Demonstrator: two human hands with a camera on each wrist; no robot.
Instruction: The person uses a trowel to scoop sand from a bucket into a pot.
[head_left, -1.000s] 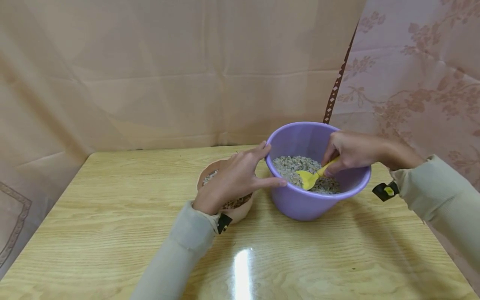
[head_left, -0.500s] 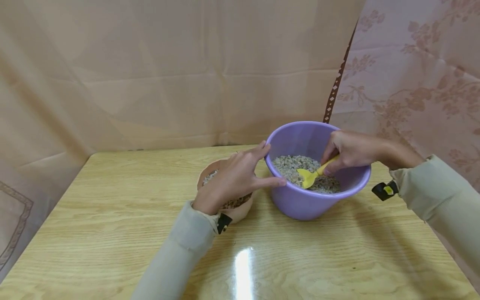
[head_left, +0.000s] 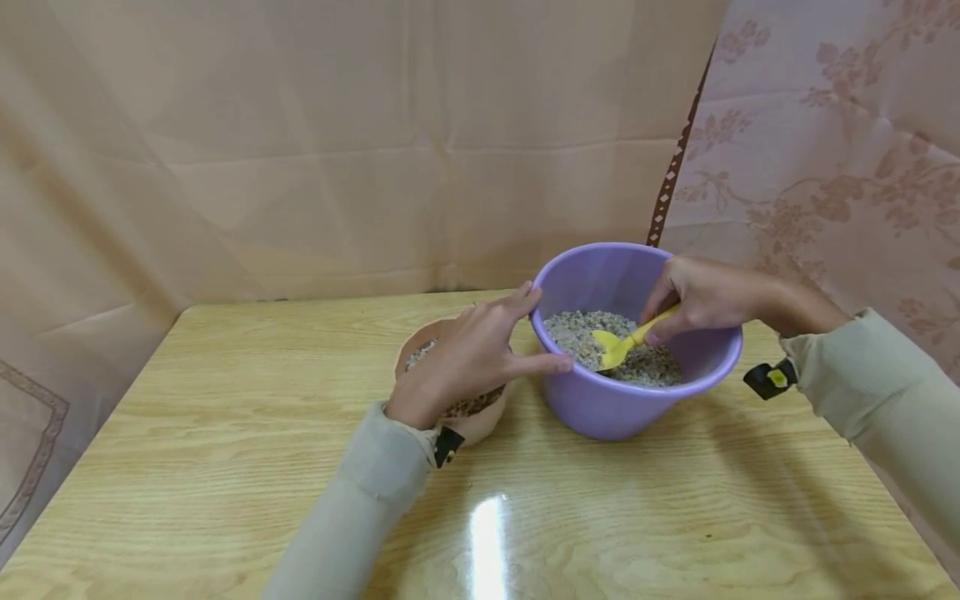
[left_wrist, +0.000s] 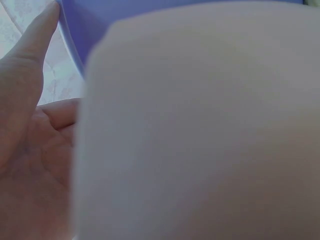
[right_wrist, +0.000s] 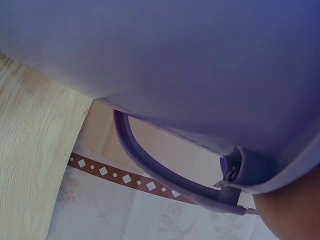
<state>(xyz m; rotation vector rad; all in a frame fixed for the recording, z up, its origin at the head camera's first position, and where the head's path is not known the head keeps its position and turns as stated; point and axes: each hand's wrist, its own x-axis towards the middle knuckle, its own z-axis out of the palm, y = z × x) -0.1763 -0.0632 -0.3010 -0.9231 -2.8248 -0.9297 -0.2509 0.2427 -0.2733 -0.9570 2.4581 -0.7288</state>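
A purple bucket (head_left: 600,412), part filled with pale gravel (head_left: 581,327), stands right of the table's middle in the head view. My right hand (head_left: 708,292) reaches over its rim and grips the handle of a small yellow toy shovel (head_left: 617,348), whose blade rests in the gravel. My left hand (head_left: 468,354) touches the bucket's left rim with spread, fairly straight fingers and thumb; its thumb (left_wrist: 37,32) shows against the rim in the left wrist view. Below this hand sits a peach-coloured pot (head_left: 483,425) with gravel and brownish bits inside, partly hidden.
The bucket's purple handle (right_wrist: 160,172) hangs at its side in the right wrist view. A blurred pale surface (left_wrist: 200,125) blocks most of the left wrist view. Beige cloth (head_left: 300,150) hangs behind the wood-grain table (head_left: 225,433), floral cloth (head_left: 847,150) at right.
The shovel has shifted slightly within the gravel, its handle tilting a little, and my right hand has risen marginally with it. My left hand, the bucket and the pot stay in place.
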